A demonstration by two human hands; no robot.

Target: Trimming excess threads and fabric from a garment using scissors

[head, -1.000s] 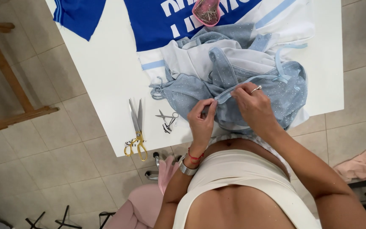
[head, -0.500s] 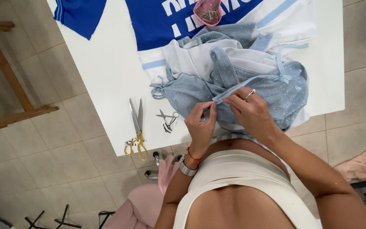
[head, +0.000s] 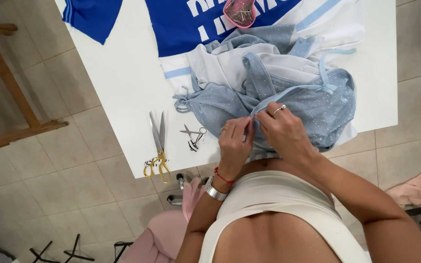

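While hands (head: 261, 134) pinch blue fabric (head: 313, 104), pink heart dish (head: 239, 12) holds pins (head: 241, 13)

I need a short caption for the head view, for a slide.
Both hands, left and right, pinch a sparkly blue garment on a white table, beside scissors.

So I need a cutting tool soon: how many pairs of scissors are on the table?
2: large gold-handled scissors near the table's front edge, and small thread snips just right of them, left of the left hand. Others may hide under the fabric.
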